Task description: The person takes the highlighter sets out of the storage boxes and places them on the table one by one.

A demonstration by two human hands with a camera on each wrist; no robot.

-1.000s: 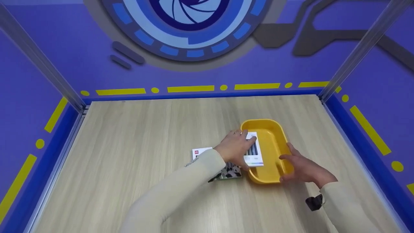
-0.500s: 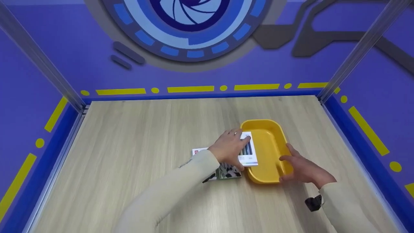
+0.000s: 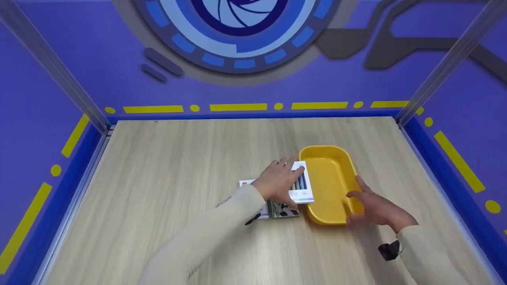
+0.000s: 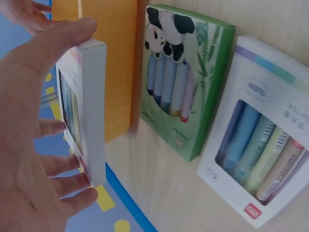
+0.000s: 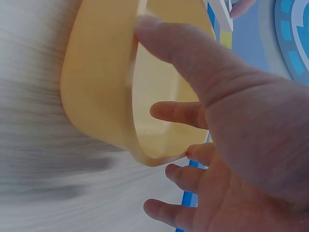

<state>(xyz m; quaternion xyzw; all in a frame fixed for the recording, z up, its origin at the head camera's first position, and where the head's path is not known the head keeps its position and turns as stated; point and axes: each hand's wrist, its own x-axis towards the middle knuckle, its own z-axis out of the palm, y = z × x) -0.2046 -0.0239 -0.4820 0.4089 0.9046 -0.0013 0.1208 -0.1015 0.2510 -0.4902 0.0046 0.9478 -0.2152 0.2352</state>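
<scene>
My left hand [image 3: 275, 182] grips a white box of markers [image 3: 303, 194] by its edges, above the left rim of a yellow plastic tray [image 3: 330, 194]. Thumb and fingers lie on opposite edges of that box in the left wrist view. Below the hand are a green panda-print box of markers [image 4: 181, 82] and another white box of markers [image 4: 256, 130], side by side on the table. My right hand [image 3: 382, 209] holds the tray's right rim. In the right wrist view its thumb is on the rim and its index finger [image 5: 178, 113] reaches inside.
The wooden table [image 3: 170, 170] is enclosed by blue-purple panels [image 3: 206, 87] with yellow dashes at the back and sides. Metal posts [image 3: 439, 67] stand in the back corners. The tray's visible floor holds nothing.
My left hand has drawn the white box leftward, from over the tray's inside to its left rim. The right hand keeps its hold on the tray; the view has shifted slightly.
</scene>
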